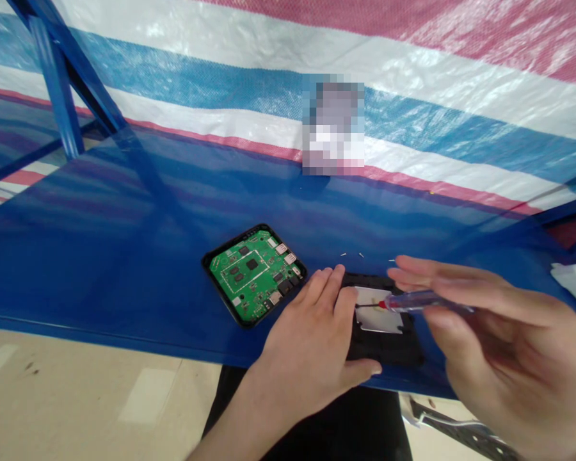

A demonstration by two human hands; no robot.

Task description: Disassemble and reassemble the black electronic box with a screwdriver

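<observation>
My left hand (312, 339) lies flat, fingers stretched, on the left part of a black cover (388, 346) that carries a pale square pad (378, 310). My right hand (489, 346) is closed round a small screwdriver (413, 302) with a clear handle and red collar; its thin tip touches the pad's left side. Left of the hands sits an open black case holding a green circuit board (254, 272), untouched.
All of it rests on a blue table (125, 243) whose front edge runs just below the hands. Three tiny screws (360, 255) lie behind the cover. A white object (573, 282) sits at the right edge. Blue frame bars (57, 83) rise at the back left.
</observation>
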